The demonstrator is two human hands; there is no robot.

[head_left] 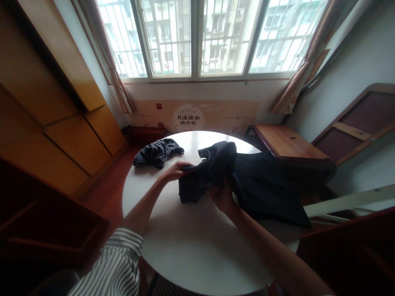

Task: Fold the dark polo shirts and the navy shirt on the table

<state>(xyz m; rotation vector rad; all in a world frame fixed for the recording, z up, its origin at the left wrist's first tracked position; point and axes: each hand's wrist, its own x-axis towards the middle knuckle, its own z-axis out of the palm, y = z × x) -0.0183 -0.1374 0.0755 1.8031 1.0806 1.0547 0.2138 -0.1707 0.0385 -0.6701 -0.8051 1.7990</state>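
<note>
A wide window (195, 45) fills the back of the room, with tall yellow-brown cabinets (63, 135) along the left wall. In front stands a round white table (185, 250), its near half bare. A wooden desk (291, 142) sits beyond its far right side. Across the middle and right of the tabletop stretches a dark garment (262, 183), bunched between the person's hands and spread flatter to the right, where its far corner seems to reach the table's edge. A smaller bundle of dark cloth (158, 153) lies crumpled at the far left of the table, apart from the garment.

Handling the garment well calls, in my judgement, for a steady hold at the left edge while the other hand works loose the raised folds, with only light tension so the layers do not twist. Keeping the spread part supported on the tabletop should stop its weight dragging the rest sideways.

The left hand (177, 171) is pinched on the garment's left edge, so the cloth runs from its fingertips away to the right. The right hand (222, 198) touches the near underside of the bunched middle, with folds above it and the flatter spread to its right; its fingers are shadowed and partly hidden, so I cannot tell whether they are closed.
</note>
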